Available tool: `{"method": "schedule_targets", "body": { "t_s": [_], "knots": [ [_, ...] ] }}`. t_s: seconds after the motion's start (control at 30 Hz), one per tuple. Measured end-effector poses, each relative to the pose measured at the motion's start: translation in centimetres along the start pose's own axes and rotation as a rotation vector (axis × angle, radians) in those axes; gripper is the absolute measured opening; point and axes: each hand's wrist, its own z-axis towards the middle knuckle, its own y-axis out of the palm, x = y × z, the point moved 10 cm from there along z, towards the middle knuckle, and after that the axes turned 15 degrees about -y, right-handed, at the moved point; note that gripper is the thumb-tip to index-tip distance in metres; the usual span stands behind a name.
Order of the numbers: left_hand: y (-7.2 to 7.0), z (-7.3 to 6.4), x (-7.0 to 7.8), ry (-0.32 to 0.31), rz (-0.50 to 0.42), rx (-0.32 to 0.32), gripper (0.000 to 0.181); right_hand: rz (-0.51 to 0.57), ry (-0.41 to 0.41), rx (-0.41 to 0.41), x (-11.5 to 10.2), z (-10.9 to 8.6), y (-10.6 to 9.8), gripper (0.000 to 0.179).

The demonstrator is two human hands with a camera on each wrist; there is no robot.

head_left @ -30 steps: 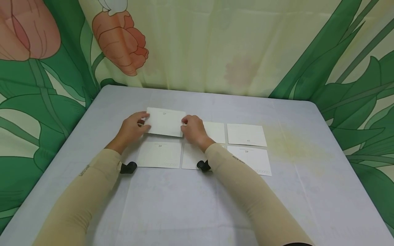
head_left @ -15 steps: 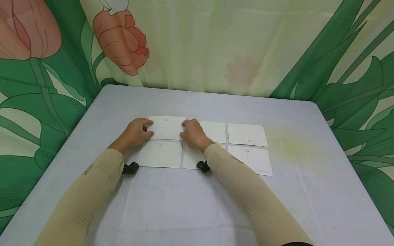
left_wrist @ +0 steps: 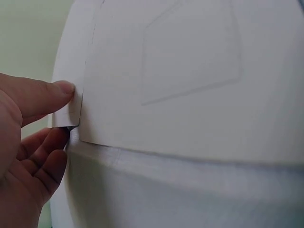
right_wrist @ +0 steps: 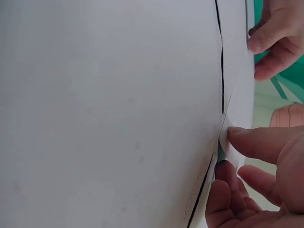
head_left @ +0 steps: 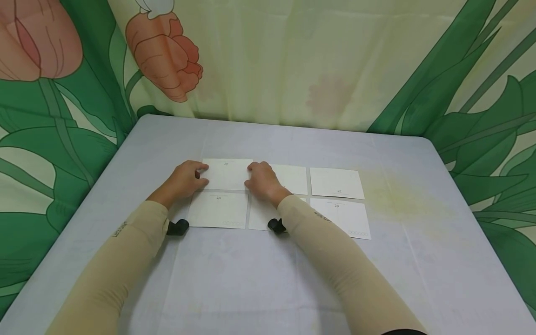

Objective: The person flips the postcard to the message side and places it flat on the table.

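Across the back-left white postcard point(head_left: 226, 174), which lies on the table, my two hands hold opposite short sides. My left hand point(head_left: 184, 179) pinches the left edge; in the left wrist view its thumb point(left_wrist: 59, 94) rests on top of the card, with curled fingers at the edge. My right hand point(head_left: 264, 182) grips the right end, thumb point(right_wrist: 242, 140) on the face and fingers at the edge in the right wrist view. In front lies another postcard point(head_left: 218, 211). My right hand and sleeve partly cover the middle back card point(head_left: 293, 179) and the middle front card point(head_left: 259, 216).
At the right end lie a back postcard point(head_left: 336, 182) and a front postcard point(head_left: 341, 217), making two rows with narrow gaps. A pale cloth covers the table point(head_left: 234, 279), with a yellowish stain point(head_left: 393, 197) at right. A flowered curtain point(head_left: 272, 65) hangs behind.
One second ago the held postcard was raised and tilted above the table. Both hands have lowered it flat into the back-left place; over the last half second almost nothing moves.
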Motion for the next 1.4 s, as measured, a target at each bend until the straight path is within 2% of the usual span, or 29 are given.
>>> {"method": "schedule_targets", "body": {
  "t_s": [0.2,0.7,0.9,1.1,1.4],
  "knots": [
    [-0.08,-0.1,0.14,-0.003,0.002,-0.014,0.052,0.035,0.018,0.013,0.0,-0.08,0.0,0.05],
    [0.2,0.21,-0.06,-0.011,0.002,-0.023,0.051,0.015,0.004,-0.007,-0.29,-0.15,0.16,0.046],
    [0.34,0.31,-0.33,-0.025,-0.006,-0.032,0.052,0.005,-0.014,-0.024,-0.51,-0.02,0.36,0.045],
    [0.36,0.25,-0.19,-0.001,-0.017,-0.025,0.054,-0.03,-0.039,-0.048,-0.67,0.03,0.42,0.046],
    [0.49,0.21,-0.25,-0.01,0.007,-0.041,0.052,-0.035,-0.054,-0.068,-0.69,0.37,0.55,0.046]
  ]
}}
